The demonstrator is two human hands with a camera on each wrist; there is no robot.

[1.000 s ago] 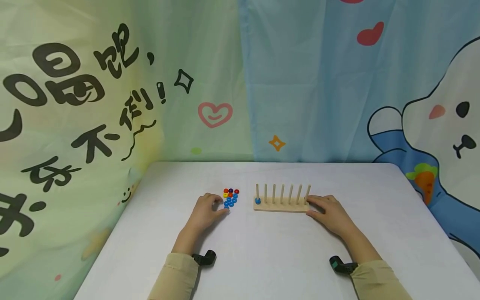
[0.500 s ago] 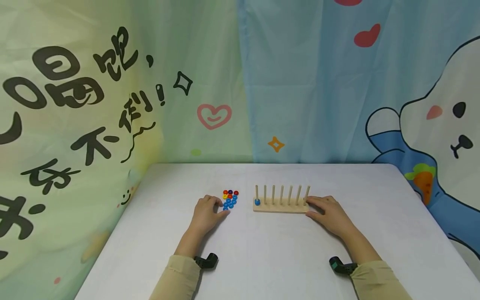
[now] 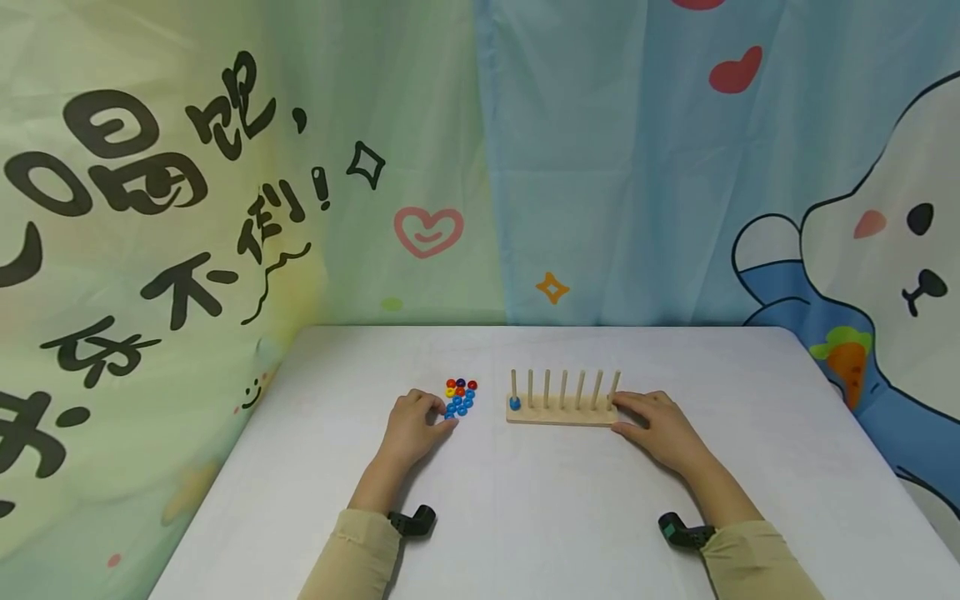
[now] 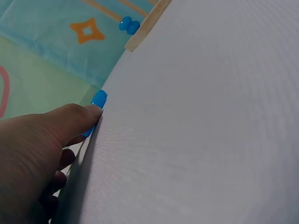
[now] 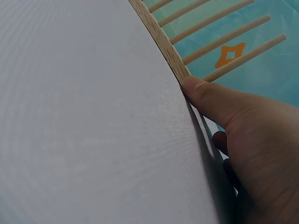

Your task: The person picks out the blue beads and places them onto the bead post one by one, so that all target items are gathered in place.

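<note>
In the head view, my left hand [image 3: 409, 427] rests at the left edge of a small cluster of beads. Its curved thumb and forefinger are spread beside the blue beads [image 3: 460, 402]; the thumb partly hides a blue bead [image 4: 99, 98] in the left wrist view. My right hand [image 3: 664, 427] grips the right end of a wooden peg rack [image 3: 562, 415], thumb on the front face [image 5: 175, 60]; the forefinger is behind. Upright pegs [image 5: 226, 39] stand in a row. Blue beads [image 4: 129, 25], two of them, sit on the leftmost peg.
Behind the blue beads lie a yellow bead [image 3: 450, 392], a dark purple bead [image 3: 461, 383] and red and orange beads [image 3: 472, 385]. A white-covered table [image 3: 540, 517] bears everything. A printed curtain [image 3: 420, 108] hangs behind it and along the left.
The left forearm has shifted slightly to the right, with the hand staying at the beads. The right hand and rack have not visibly moved; the head view has shifted slightly.
</note>
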